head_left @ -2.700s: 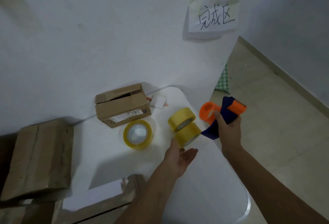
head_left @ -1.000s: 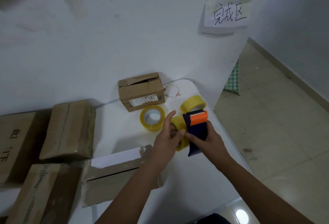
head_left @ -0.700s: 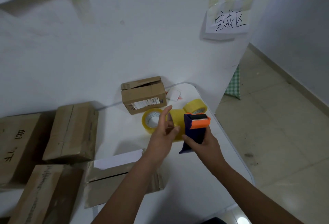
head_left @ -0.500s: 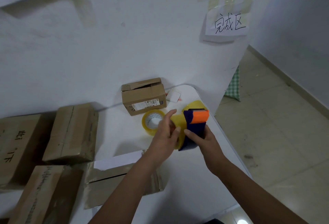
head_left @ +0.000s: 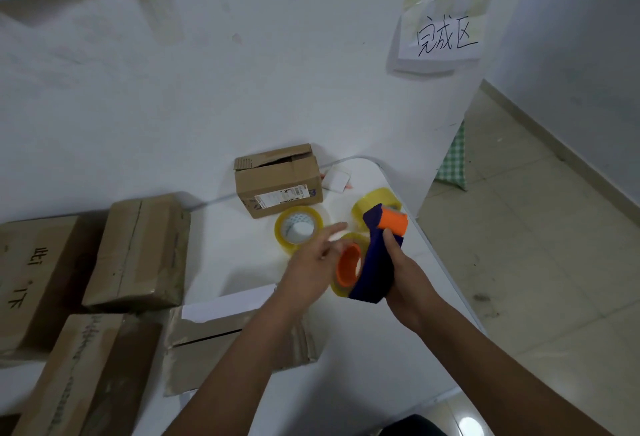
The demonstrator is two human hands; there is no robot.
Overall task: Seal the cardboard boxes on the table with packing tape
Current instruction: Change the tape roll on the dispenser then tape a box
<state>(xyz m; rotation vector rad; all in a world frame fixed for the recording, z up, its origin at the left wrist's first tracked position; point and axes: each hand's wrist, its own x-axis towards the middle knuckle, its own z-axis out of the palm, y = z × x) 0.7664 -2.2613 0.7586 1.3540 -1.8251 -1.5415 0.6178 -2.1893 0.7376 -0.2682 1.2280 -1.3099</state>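
Cardboard boxes (head_left: pixel 138 252) crowd the table's (head_left: pixel 398 349) left; I see one small box (head_left: pixel 278 181) with loose flaps by the wall. My right hand (head_left: pixel 403 274) grips the blue tape dispenser (head_left: pixel 375 267) above the table. My left hand (head_left: pixel 313 267), fingers blurred but straight, touches the yellow roll (head_left: pixel 346 264) on its orange hub, half hidden.

Legible markings, as I read them from the head view

Paper sign (head_left: pixel 440 41) taped to wall: handwritten "完成区". Small cardboard box (head_left: pixel 278 182): white shipping label (head_left: pixel 281 197), print too small for me. Left carton (head_left: pixel 26 276): dark handwritten marks, unreadable.
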